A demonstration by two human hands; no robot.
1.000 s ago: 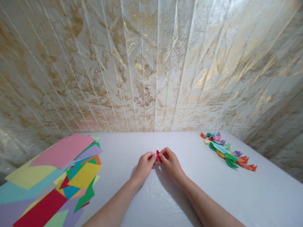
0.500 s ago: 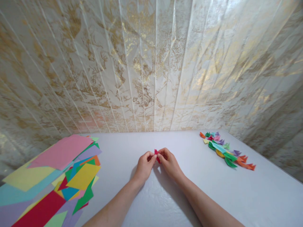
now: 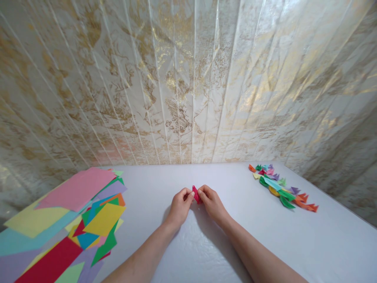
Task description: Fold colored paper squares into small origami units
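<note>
A small folded piece of red paper point(image 3: 196, 195) is held between my two hands over the middle of the white table point(image 3: 182, 251). My left hand point(image 3: 180, 204) pinches its left side between thumb and forefinger. On the other side, my right hand point(image 3: 211, 201) grips its right edge in the same way. The fingertips hide part of the folds, and the paper's pointed top sticks up between them.
Coloured paper sheets, such as a pink one point(image 3: 79, 188) and a yellow one point(image 3: 104, 220), lie overlapping at the left. Several small folded paper figures point(image 3: 285, 196) stand in rows at the right. A gold-patterned curtain point(image 3: 182, 98) hangs behind the table.
My right hand has shifted slightly to the right, and more of the red paper now shows between my fingers. My left hand is nearly still.
</note>
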